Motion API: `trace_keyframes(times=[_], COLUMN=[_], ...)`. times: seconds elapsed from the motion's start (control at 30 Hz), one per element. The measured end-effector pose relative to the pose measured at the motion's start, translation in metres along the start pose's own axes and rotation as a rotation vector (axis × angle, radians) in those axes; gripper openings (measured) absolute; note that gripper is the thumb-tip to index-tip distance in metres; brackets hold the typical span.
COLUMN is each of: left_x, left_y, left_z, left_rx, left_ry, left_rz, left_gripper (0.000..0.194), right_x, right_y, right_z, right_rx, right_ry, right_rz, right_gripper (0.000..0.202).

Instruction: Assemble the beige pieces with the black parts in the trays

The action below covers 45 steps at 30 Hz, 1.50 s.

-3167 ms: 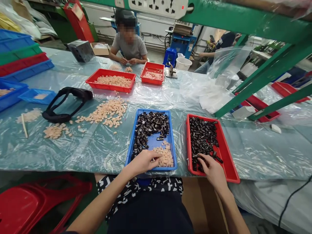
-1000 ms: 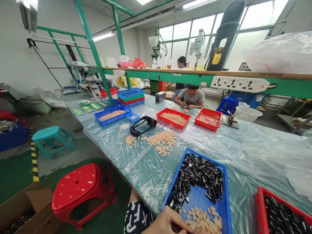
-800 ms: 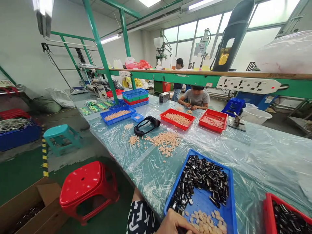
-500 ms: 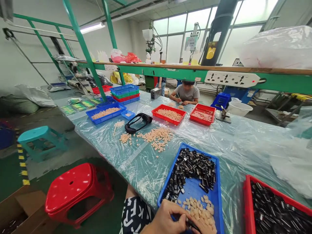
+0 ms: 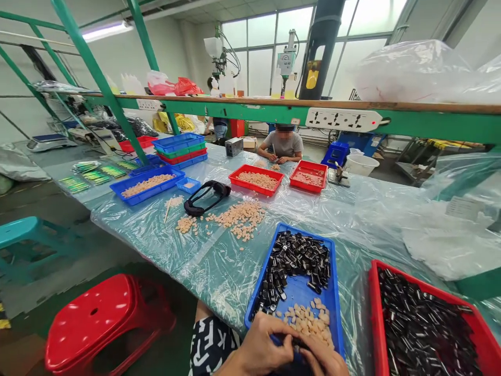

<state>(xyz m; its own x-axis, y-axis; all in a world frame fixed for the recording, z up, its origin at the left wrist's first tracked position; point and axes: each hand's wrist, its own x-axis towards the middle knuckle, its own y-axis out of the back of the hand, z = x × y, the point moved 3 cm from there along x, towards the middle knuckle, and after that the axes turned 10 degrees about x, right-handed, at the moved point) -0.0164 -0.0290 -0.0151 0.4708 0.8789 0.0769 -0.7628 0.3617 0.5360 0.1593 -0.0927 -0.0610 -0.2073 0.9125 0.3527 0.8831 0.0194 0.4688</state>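
Over the near end of a blue tray [image 5: 338,300], my left hand [image 5: 263,345] and my right hand [image 5: 325,359] meet with bent fingers. Pinched between both is a small black piece [image 5: 300,343], mostly covered by the fingers. Just beyond my hands, loose beige chips [image 5: 311,319] lie in the tray's near part. Glossy black pieces [image 5: 299,256] are heaped in its far part, with bare blue bottom between the heaps.
A red tray [image 5: 374,313] of black pieces stands at my right. Farther off are scattered beige chips [image 5: 245,215], a black frame-like object [image 5: 192,209] and a red tray of chips [image 5: 256,194]. A person [image 5: 282,143] sits across the table. A red stool [image 5: 94,324] is at left.
My view has turned to the right, so the table and stools shift left and more of the right red tray shows. My hands stay together over the blue tray.
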Motion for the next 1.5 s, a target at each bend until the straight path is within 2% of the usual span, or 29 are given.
trace_keyframes(times=[0.17, 0.33, 0.4, 0.47, 0.6, 0.67, 0.73, 0.8, 0.9, 1.0, 1.07, 1.17, 1.27, 1.37, 1.43, 1.5], left_x=[0.019, 0.034, 0.040, 0.046, 0.061, 0.078, 0.101, 0.123, 0.144, 0.151, 0.150, 0.141, 0.117, 0.084, 0.067, 0.058], left_y=[-0.001, 0.001, 0.002, 0.001, -0.010, -0.015, -0.023, -0.037, -0.060, -0.075, -0.076, -0.061, -0.036, -0.015, -0.004, 0.005], left_z=[0.018, 0.043, 0.045, 0.041, 0.032, 0.029, 0.028, 0.029, 0.035, 0.041, 0.043, 0.044, 0.045, 0.050, 0.053, 0.053], left_rx=[-0.146, -0.086, -0.018, 0.087, 0.356, 0.500, 0.695, 0.885, 1.016, 1.049, 1.071, 1.030, 0.803, 0.544, 0.377, 0.181], left_ry=[-0.024, -0.339, -0.365, -0.337, -0.436, -0.462, -0.439, -0.424, -0.450, -0.511, -0.544, -0.540, -0.483, -0.542, -0.585, -0.505], left_rz=[-0.077, -0.193, -0.190, -0.239, -0.487, -0.483, -0.481, -0.536, -0.625, -0.644, -0.631, -0.533, -0.455, -0.494, -0.517, -0.544], left_gripper=[0.025, 0.027, 0.028, 0.028, 0.027, 0.031, 0.030, 0.026, 0.021, 0.022, 0.021, 0.021, 0.029, 0.031, 0.033, 0.034], right_x=[0.011, 0.000, -0.016, -0.041, -0.101, -0.122, -0.127, -0.116, -0.078, -0.037, -0.018, -0.006, -0.003, 0.003, 0.009, 0.016], right_y=[0.016, 0.032, 0.050, 0.077, 0.139, 0.157, 0.162, 0.156, 0.136, 0.113, 0.100, 0.083, 0.061, 0.041, 0.033, 0.029], right_z=[-0.038, -0.043, -0.037, -0.026, 0.001, 0.008, 0.006, -0.004, -0.024, -0.043, -0.051, -0.047, -0.029, -0.015, -0.014, -0.019], right_rx=[0.102, 0.125, 0.090, 0.004, -0.381, -0.551, -0.631, -0.600, -0.388, -0.181, -0.086, 0.023, 0.169, 0.330, 0.434, 0.512], right_ry=[-0.120, -0.295, -0.352, -0.404, -0.558, -0.605, -0.606, -0.591, -0.533, -0.445, -0.414, -0.462, -0.551, -0.550, -0.529, -0.538], right_rz=[0.165, 0.276, 0.288, 0.344, 0.476, 0.508, 0.555, 0.610, 0.613, 0.544, 0.514, 0.516, 0.464, 0.360, 0.291, 0.210], right_gripper=[0.031, 0.035, 0.037, 0.041, 0.056, 0.067, 0.074, 0.071, 0.055, 0.043, 0.042, 0.045, 0.050, 0.057, 0.057, 0.058])
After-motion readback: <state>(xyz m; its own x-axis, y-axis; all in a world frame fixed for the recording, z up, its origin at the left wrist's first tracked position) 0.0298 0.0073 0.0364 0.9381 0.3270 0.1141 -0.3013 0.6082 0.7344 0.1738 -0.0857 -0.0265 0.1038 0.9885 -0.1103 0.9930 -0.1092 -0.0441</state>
